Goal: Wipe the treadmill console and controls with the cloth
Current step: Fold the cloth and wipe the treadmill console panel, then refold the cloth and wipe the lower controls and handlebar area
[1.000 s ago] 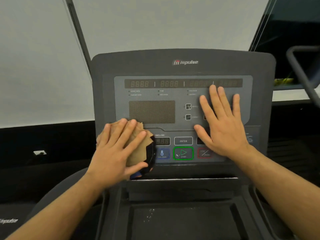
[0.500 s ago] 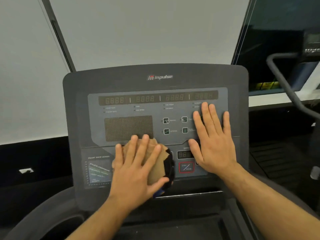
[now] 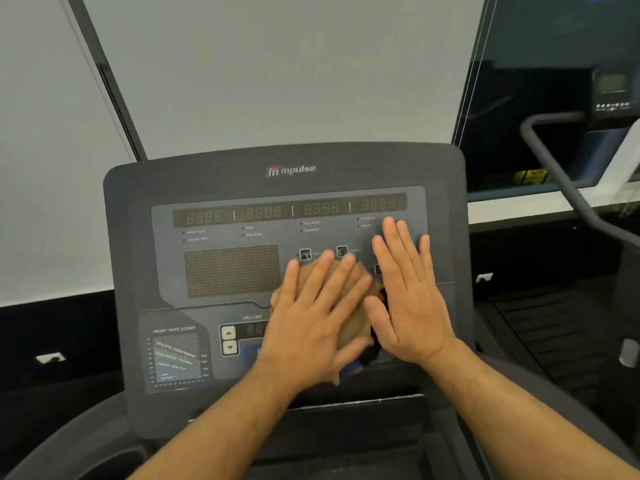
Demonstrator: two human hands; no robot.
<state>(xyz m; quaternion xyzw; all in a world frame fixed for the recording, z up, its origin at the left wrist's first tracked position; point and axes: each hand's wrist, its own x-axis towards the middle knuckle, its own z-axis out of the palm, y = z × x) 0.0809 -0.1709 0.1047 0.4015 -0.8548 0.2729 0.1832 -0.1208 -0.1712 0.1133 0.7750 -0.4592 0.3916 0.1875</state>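
The dark grey treadmill console [image 3: 194,188] fills the middle of the head view, with a row of number displays, a dot-matrix panel and buttons. My left hand [image 3: 311,323] presses flat on a brown cloth [image 3: 356,327] against the lower middle of the control panel, fingers spread. The cloth shows a dark blue edge below the hand. My right hand [image 3: 408,292] lies flat and open on the panel's right side, its thumb touching the cloth. The middle buttons are hidden under the hands.
A heart-rate chart [image 3: 176,358] and incline arrow keys [image 3: 228,339] sit at the console's lower left. A tray recess [image 3: 363,441] lies below the console. Another machine's grey handlebar [image 3: 554,168] stands at the right, before a dark window.
My left hand has slid the cloth rightward across the lower panel, from the left edge to the middle, up against my right hand. The view has shifted too.
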